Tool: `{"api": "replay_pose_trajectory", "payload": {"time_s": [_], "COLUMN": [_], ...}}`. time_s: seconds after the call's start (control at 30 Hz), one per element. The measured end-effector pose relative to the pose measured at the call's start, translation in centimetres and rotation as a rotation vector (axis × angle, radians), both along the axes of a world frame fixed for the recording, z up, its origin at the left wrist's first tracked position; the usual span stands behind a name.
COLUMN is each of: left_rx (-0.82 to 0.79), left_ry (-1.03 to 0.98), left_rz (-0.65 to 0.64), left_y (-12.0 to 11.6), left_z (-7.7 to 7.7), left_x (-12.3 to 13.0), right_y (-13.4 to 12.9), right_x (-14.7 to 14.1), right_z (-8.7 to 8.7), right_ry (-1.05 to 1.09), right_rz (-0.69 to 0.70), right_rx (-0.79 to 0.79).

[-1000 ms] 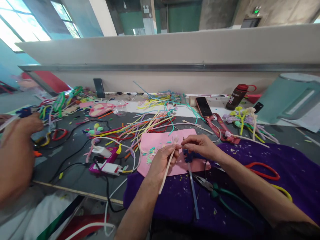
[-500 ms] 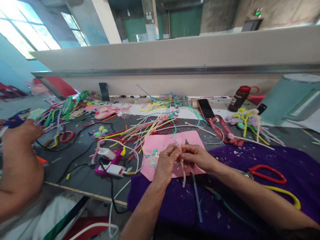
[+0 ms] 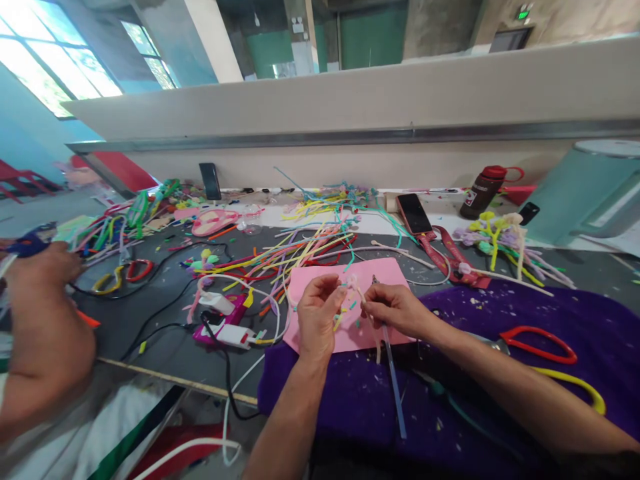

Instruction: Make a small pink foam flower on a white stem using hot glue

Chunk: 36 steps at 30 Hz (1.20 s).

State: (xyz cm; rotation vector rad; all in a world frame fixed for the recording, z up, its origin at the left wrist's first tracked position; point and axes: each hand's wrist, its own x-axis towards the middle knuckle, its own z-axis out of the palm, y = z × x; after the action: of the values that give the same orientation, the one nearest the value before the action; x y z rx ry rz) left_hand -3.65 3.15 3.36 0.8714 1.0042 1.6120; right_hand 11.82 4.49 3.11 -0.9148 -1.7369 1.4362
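Observation:
Between my hands is a pale pink fuzzy pipe-cleaner flower [image 3: 353,281] with a stem. My left hand [image 3: 320,313] is curled with its thumb and fingertips at the flower's left side. The fingers of my right hand [image 3: 397,310] are pinched on the stem just below the flower head. The stem's loose end hangs under the right hand. A slim pale-blue stick-like tool [image 3: 395,383] passes beneath the right hand, its dark tip showing above; whether the fingers grip it I cannot tell. Below lies a pink sheet [image 3: 305,283] with small green and yellow clippings.
Red-and-yellow-handled scissors [image 3: 540,343] lie on the purple cloth [image 3: 480,413] at right. Loose pipe cleaners [image 3: 300,257] spread behind the sheet. A power strip [image 3: 220,323] with chargers sits left. Phone [image 3: 414,215], bottle [image 3: 483,193] and teal jug [image 3: 583,193] stand behind. A co-worker's arm [image 3: 47,333] is at far left.
My hands have moved slightly apart. The left hand has turned and loosened, its fingers lifting and shifting left. The right hand stays near the stem, whose end has swung right.

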Motion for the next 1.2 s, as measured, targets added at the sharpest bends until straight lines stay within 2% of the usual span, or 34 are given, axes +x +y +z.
{"api": "replay_pose_trajectory", "payload": {"time_s": [0.07, 0.23, 0.4, 0.63, 0.9, 1.2], "left_rx": [0.038, 0.043, -0.057, -0.125, -0.157, -0.189], "left_ry": [0.042, 0.087, -0.015, -0.110, -0.127, -0.031], "left_rz": [0.051, 0.037, 0.014, -0.094, -0.113, -0.164], "left_y": [-0.2, -0.3, 0.2, 0.6, 0.7, 0.6], "left_z": [0.1, 0.0, -0.1, -0.2, -0.1, -0.1], "left_x": [0.0, -0.1, -0.4, -0.9, -0.7, -0.7], "right_y": [0.0, -0.1, -0.1, 0.1, 0.5, 1.0], "right_x": [0.0, 0.0, 0.0, 0.4, 0.6, 1.1], "right_z": [-0.1, -0.1, 0.4, 0.7, 0.7, 0.9], "right_ry": [-0.012, -0.019, 0.024, 0.164, 0.291, 0.411], "right_rz": [-0.006, -0.006, 0.016, 0.031, 0.012, 0.028], "right_rx": [0.019, 0.021, -0.121, -0.320, -0.425, -0.458]}}
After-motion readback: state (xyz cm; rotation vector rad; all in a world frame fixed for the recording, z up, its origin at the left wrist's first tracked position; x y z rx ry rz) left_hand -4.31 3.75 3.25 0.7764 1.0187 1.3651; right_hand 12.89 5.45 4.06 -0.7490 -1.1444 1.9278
